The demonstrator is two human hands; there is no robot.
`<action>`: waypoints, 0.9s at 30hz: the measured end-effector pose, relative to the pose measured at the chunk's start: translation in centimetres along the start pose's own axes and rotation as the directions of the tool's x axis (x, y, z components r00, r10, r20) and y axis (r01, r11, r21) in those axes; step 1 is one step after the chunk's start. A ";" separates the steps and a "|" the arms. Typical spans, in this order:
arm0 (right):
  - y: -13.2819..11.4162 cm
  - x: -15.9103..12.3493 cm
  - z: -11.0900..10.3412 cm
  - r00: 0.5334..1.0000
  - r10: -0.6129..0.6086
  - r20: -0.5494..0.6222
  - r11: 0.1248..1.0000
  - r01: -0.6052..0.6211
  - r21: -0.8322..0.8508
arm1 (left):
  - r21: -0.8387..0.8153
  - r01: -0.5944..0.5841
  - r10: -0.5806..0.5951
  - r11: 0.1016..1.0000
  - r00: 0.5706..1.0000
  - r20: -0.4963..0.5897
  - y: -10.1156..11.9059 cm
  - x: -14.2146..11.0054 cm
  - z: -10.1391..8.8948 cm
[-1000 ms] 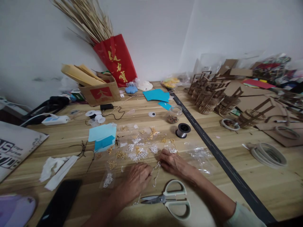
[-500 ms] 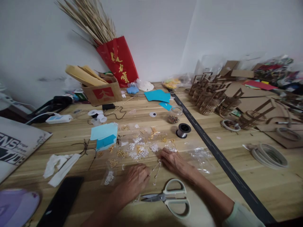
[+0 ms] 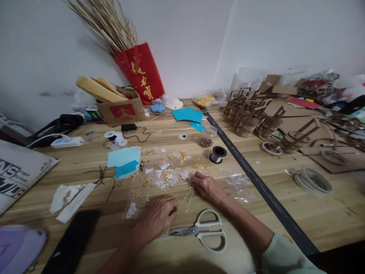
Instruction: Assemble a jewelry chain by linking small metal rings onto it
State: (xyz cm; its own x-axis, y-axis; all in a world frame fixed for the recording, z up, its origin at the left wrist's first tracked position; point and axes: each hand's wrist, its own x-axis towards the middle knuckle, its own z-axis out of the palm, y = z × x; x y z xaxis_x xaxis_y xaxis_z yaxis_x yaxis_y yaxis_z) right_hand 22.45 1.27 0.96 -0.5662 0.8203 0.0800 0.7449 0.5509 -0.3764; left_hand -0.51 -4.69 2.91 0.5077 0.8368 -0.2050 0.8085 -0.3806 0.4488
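Silver chain [image 3: 186, 200] lies at six o'clock in view, its upper end pinched in my right hand [image 3: 205, 186] at two from it, a strand in my left hand [image 3: 161, 213] at eight, best kept gently straight, clear of the scissors [image 3: 194, 230] at five.

A thin chain [image 3: 184, 201] runs from the right hand [image 3: 207, 186] to the left hand [image 3: 161, 214], scissors [image 3: 195, 230] lying nearby
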 end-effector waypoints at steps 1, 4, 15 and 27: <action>0.1 0.0 0.1 1.000 -0.004 -0.009 1.000 0.004 -0.003 | -0.004 -0.006 0.006 1.000 1.000 0.003 0.0 -0.1 0.0; 0.0 0.0 0.2 0.999 -0.023 -0.035 1.000 0.023 0.008 | -0.007 -0.004 0.004 1.000 1.000 0.002 0.1 -0.4 -0.2; -3.0 -0.8 -1.5 0.952 -0.281 0.118 0.944 0.253 0.210 | 0.066 -0.009 0.005 0.998 0.998 0.060 -1.3 -1.1 -1.4; -4.0 -1.5 0.3 0.910 -0.375 0.174 0.924 0.352 0.152 | 0.067 0.109 -0.105 0.992 0.993 -0.050 -0.2 -2.6 0.9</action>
State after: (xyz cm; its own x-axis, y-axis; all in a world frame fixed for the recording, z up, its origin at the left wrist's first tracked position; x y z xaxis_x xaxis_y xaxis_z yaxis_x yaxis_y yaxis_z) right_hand 20.20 -2.17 2.11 -0.8566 0.5132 0.0533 0.4353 0.7742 -0.4596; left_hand -1.73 -7.15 2.59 0.4043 0.8907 -0.2078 0.8771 -0.3131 0.3643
